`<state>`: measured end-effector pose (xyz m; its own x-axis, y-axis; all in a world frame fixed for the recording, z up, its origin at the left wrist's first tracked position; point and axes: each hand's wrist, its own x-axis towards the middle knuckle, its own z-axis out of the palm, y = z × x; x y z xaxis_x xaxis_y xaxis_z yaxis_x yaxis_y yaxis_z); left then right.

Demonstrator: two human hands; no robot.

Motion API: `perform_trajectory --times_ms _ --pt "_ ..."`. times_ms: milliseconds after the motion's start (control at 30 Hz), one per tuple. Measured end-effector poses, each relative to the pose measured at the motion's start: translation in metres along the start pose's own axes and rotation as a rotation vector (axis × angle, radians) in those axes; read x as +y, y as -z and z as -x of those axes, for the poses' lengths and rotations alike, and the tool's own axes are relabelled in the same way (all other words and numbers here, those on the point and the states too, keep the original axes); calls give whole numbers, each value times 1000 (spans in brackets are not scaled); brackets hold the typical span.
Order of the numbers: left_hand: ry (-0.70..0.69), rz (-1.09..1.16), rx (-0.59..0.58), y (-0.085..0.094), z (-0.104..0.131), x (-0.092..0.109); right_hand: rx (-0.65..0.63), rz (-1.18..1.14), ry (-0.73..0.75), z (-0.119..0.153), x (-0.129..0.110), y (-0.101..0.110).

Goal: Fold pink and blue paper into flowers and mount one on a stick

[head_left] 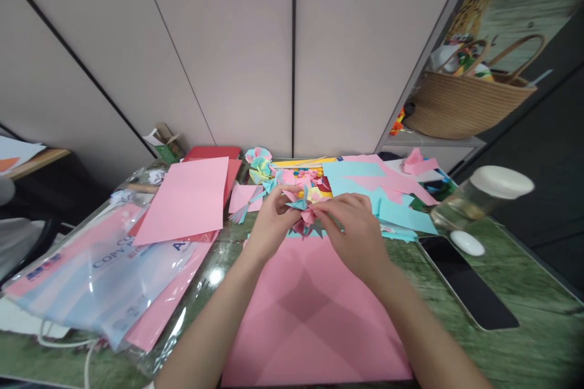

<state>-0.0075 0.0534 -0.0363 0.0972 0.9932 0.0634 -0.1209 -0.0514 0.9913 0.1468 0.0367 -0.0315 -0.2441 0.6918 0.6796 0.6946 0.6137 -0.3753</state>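
Note:
Both hands meet above the far edge of a large pink paper sheet lying on the table. Between them is a folded paper flower in pink and light blue. My left hand pinches its left side with thumb and fingers. From the right, the fingertips of my right hand are closed on a pink petal. Just beyond the hands lie a yellow paper piece and small pink beads. The fingers cover part of the flower.
Pink sheets and a plastic copy-paper bag lie left. Blue paper and pink scraps lie behind my right hand. A phone, a white oval object and a lidded jar stand right. Panels rise behind.

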Motion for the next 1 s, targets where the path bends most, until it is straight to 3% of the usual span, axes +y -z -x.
perform_trajectory --times_ms 100,400,633,833,1000 --pt "26 37 -13 1 -2 -2 7 -33 56 0 5 -1" --pt "-65 -98 40 -2 1 3 -107 -88 -77 -1 -2 9" --pt "-143 -179 59 -5 5 4 -43 -93 -165 -1 -3 7" --pt "-36 0 -50 0 1 5 -90 -187 -214 -1 0 12" --pt "132 175 -249 7 0 11 -135 -239 -215 -2 -2 25"
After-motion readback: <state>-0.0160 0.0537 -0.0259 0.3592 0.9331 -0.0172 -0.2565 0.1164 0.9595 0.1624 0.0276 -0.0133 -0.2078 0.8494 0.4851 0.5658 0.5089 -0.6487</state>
